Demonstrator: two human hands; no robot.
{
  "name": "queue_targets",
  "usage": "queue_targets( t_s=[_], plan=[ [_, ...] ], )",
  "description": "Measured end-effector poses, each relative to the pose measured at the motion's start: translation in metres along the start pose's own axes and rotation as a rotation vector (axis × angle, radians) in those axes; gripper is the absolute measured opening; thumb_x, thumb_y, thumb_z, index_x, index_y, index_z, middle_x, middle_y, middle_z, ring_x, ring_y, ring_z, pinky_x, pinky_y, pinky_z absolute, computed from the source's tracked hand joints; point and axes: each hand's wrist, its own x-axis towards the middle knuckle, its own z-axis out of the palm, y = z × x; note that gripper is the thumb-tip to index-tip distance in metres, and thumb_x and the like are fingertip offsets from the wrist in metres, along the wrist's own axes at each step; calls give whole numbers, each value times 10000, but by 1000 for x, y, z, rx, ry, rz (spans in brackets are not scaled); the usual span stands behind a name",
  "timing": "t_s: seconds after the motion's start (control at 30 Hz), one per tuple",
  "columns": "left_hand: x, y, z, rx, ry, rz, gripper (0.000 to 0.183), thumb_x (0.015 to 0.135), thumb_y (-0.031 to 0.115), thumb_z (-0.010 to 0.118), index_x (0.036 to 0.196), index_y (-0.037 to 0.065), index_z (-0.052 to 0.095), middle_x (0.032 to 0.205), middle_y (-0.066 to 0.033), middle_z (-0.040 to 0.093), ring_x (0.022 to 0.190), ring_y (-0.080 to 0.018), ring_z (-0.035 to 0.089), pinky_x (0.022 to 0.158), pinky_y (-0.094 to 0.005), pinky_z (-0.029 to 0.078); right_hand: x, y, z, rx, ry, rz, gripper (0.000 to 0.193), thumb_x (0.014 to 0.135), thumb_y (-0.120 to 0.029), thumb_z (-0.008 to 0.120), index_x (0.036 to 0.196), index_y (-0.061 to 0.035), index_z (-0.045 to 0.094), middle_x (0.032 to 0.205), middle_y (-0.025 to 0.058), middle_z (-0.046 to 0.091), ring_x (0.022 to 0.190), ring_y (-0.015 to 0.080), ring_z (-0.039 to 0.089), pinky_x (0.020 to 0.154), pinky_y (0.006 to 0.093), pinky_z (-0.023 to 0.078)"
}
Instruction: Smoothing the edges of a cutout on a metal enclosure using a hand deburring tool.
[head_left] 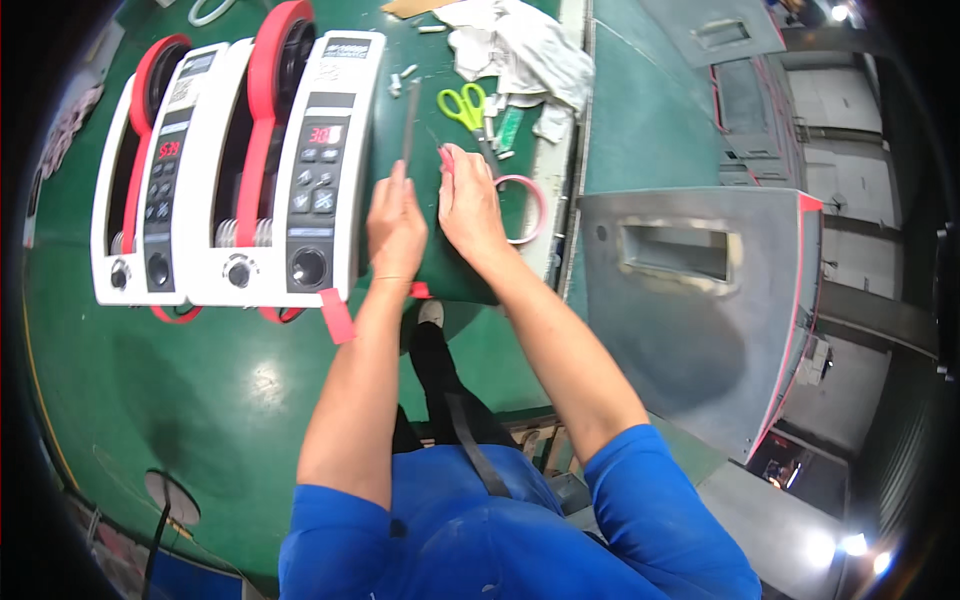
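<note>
The left hand has its fingers closed on a thin grey strip; the right hand pinches a red piece (too small to identify) over the table. Beside it lies a pink ring; beyond, lime-handled scissors.

A slim, straight grey strip points forward, left of a small red piece.
</note>
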Motion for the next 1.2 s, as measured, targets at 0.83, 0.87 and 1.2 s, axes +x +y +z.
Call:
queue_targets(
  t_s=[0.83,0.87,1.2],
  plan=[
    [-3,2,-1,37,-85,42,257,834,112,446,1068,15,486,859,-133,514,757,-311,519,645,-377,422,-21,5,-189,2034,733,383,261,915,-220,280,728,-48,340,621,24,342,434,100,282,373,216,235],
    [-4,2,-1,32,-88,43,256,834,112,446,1067,15,487,860,-132,514,758,-310,520,644,-376,423,-20,5,-192,2062,695,350,265,914,-214,279,715,-48,334,611,22,337,428,99,277,367,216,228],
    [-2,2,-2,55,-77,56,258,839,99,446,1072,1,497,830,-144,517,710,-289,512,641,-341,410,-22,7,-199,2199,680,513,287,914,-215,283,696,-36,336,586,24,308,430,95,265,377,218,226]
  ],
)
